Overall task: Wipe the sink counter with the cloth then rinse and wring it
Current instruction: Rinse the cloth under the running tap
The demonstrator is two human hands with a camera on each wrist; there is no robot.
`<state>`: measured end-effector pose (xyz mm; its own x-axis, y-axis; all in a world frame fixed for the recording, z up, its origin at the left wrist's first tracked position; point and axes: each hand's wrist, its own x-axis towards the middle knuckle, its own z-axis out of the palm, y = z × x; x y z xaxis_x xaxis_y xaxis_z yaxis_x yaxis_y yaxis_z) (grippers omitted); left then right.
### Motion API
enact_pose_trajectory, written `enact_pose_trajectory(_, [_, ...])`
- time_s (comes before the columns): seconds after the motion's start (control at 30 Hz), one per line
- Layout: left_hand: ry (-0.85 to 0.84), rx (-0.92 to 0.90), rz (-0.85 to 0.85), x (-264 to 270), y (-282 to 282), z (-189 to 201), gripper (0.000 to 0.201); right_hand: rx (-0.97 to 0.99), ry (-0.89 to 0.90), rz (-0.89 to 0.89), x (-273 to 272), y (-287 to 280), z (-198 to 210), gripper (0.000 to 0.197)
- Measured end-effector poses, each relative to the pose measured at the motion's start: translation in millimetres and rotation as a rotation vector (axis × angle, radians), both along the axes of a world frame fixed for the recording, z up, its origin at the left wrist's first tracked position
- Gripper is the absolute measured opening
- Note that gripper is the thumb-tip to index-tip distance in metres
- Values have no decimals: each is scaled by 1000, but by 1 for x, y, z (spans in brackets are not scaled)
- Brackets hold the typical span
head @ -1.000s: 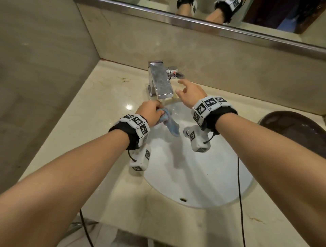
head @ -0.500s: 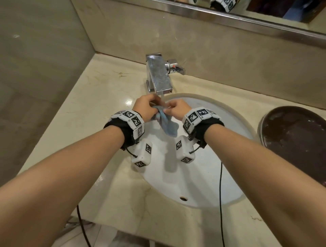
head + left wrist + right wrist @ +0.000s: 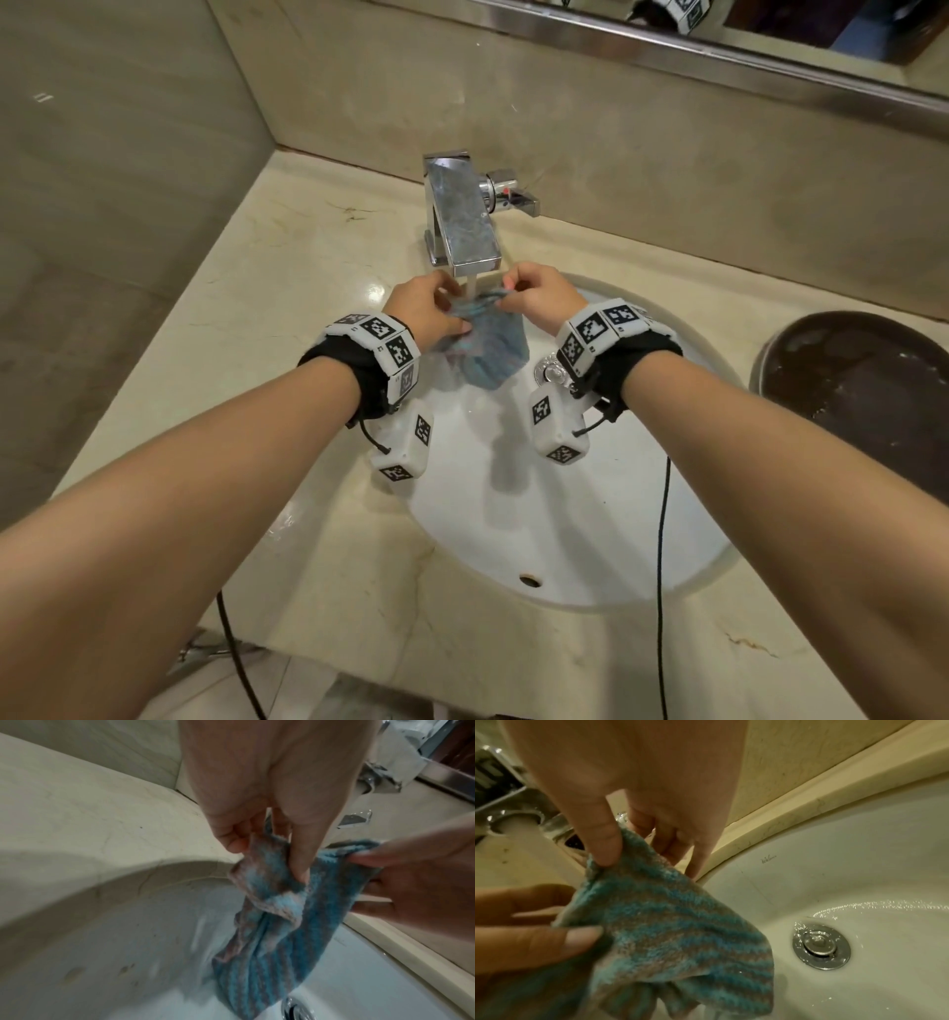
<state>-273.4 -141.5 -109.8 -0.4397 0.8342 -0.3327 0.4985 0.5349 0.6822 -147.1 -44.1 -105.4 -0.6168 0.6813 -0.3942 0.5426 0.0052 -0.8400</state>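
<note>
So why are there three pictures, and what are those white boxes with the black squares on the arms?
No machine here: it is a person at a bathroom sink. The white boxes are small cameras strapped to each wrist, and the black squares are printed markers on them. The big picture comes from a camera on the person's head, looking down. The other two come from the wrist cameras, looking along each hand.

The left hand and the right hand each pinch the top edge of a striped blue cloth, so it hangs over the white sink. Water runs from the silver tap onto the cloth, so it is being rinsed. The drain is wet too. Around the sink is a beige stone counter, and a dark round dish sits on it at the right.
</note>
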Motion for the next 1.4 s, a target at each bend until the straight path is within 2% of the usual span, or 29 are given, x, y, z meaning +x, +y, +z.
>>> enact_pose_trajectory(0.07, [15, -38, -30, -1, 0, 0, 40, -33, 74, -41, -1, 3, 2, 37])
enact_pose_trajectory(0.17, [24, -32, -29, -4, -1, -1, 27, -61, 86, -78, -1, 7, 4, 34])
enact_pose_trajectory(0.23, [-11, 12, 13, -5, -2, -1, 22, -43, 46, -56, 2, 8, 4, 25])
enact_pose_trajectory(0.3, [-54, 43, 5, 0, -1, 2, 30, -12, -28, 20, 7, 5, 7, 9])
enact_pose_trajectory(0.37, [-81, 67, -33, 5, 3, 5, 41, 39, -104, 165, 9, 4, 5, 37])
enact_pose_trajectory(0.4, [-72, 75, -44, 7, 4, 7, 43, 74, -134, 231, 9, 3, 5, 40])
enact_pose_trajectory(0.5, [-67, 67, 8, 6, 8, 5, 48, 116, -134, 253, 6, 1, 8, 10])
enact_pose_trajectory(0.53, [-84, 55, 33, 5, 7, 4, 47, 123, -125, 224, 4, 2, 10, 10])
enact_pose_trajectory(0.6, [-115, 42, 41, 5, 5, 3, 40, 137, -89, 154, -1, 6, 11, 23])
enact_pose_trajectory(0.67, [-184, 60, 6, 4, 4, 2, 34, 156, -75, 116, -6, 10, 10, 32])
enact_pose_trajectory(0.73, [-198, 48, -56, 3, 3, 4, 29, 120, -95, 118, -8, 11, 11, 32])
enact_pose_trajectory(0.83, [-166, -13, -113, -1, 2, 2, 26, -11, -5, 43, -4, 10, 11, 31])
enact_pose_trajectory(0.97, [26, -137, -203, -4, 1, -6, 49, -117, 56, -60, -2, 13, 9, 31])
enact_pose_trajectory(1.07, [156, -172, -188, -8, 2, -9, 45, -105, 26, -84, -1, 15, 7, 29])
enact_pose_trajectory(1.13, [181, -214, -202, -12, 1, -13, 43, -59, 35, -100, 5, 17, 8, 18])
enact_pose_trajectory(1.17, [197, -218, -210, -13, 0, -14, 40, -49, 26, -76, 9, 17, 10, 12])
enact_pose_trajectory(1.27, [234, -151, -192, -14, 1, -12, 29, 20, -182, 176, 20, 17, 15, 33])
enact_pose_trajectory(1.33, [169, -86, -169, -12, 3, -8, 26, 139, -379, 359, 21, 13, 13, 28])
enact_pose_trajectory(1.4, [101, -38, -163, -8, 6, -2, 23, 198, -488, 458, 19, 11, 7, 18])
